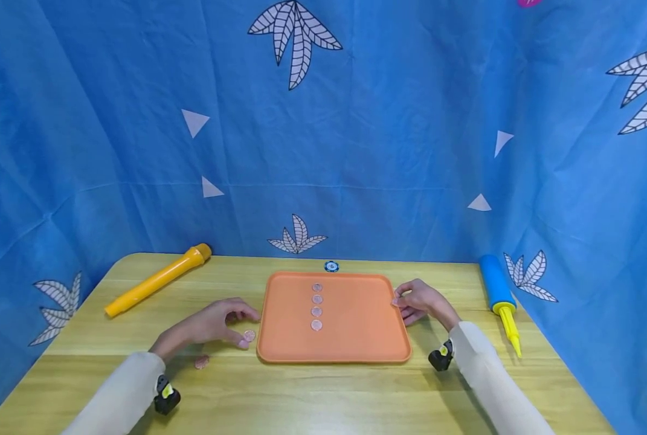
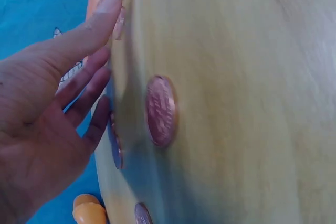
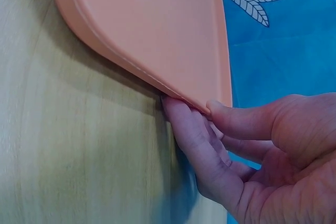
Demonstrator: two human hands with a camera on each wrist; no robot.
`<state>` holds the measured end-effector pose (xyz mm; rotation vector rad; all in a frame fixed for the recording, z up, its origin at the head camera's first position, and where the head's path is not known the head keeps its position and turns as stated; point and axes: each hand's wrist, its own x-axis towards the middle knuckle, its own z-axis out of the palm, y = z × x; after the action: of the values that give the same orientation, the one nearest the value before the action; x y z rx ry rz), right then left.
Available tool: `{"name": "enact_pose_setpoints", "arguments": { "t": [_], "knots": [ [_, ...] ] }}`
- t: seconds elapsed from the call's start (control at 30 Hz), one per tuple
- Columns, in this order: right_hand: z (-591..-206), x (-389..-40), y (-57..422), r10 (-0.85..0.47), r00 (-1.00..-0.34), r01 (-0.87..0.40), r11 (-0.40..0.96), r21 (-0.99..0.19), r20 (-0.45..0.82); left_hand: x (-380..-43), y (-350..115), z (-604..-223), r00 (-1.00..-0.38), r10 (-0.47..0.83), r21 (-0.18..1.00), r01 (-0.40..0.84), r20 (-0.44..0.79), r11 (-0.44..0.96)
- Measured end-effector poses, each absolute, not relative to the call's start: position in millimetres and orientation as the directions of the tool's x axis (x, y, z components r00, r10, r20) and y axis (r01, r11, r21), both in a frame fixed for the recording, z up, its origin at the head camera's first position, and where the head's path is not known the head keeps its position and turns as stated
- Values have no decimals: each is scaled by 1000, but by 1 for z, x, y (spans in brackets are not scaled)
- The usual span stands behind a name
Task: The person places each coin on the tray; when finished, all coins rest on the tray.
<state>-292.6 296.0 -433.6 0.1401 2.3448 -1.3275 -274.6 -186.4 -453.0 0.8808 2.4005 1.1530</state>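
Observation:
An orange tray [image 1: 361, 320] lies on the wooden table, with several coins [image 1: 316, 312] in a column left of its middle. My right hand [image 1: 422, 300] pinches the tray's right rim, thumb on top and fingers beneath, as the right wrist view shows. Left of the tray, my left hand [image 1: 217, 323] hovers over the table with thumb and fingers apart. A copper coin [image 1: 249, 335] lies beside its thumb tip. Another coin [image 1: 201, 362] is on the table below that hand. Several coins show in the left wrist view, the nearest a copper coin [image 2: 161, 111].
At the back left lies a yellow rod with a rounded knob [image 1: 157, 281]. A blue hand pump with a yellow nozzle [image 1: 498, 287] lies at the right edge. Behind the tray is a blue poker chip [image 1: 331, 266]. A blue patterned curtain [image 1: 383, 151] hangs behind the table.

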Motion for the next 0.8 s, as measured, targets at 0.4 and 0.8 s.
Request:
{"name": "enact_pose_setpoints", "arguments": {
  "t": [0.4,0.8],
  "knots": [
    [-433,-293,295,-126,-898,300,525,-796,-421,-275,-185,-464,-784,616,739,459,75,494],
    [-434,-294,297,-138,-898,285,539,-792,-417,-270,-179,-460,-761,639,709,514,116,483]
  ]
}}
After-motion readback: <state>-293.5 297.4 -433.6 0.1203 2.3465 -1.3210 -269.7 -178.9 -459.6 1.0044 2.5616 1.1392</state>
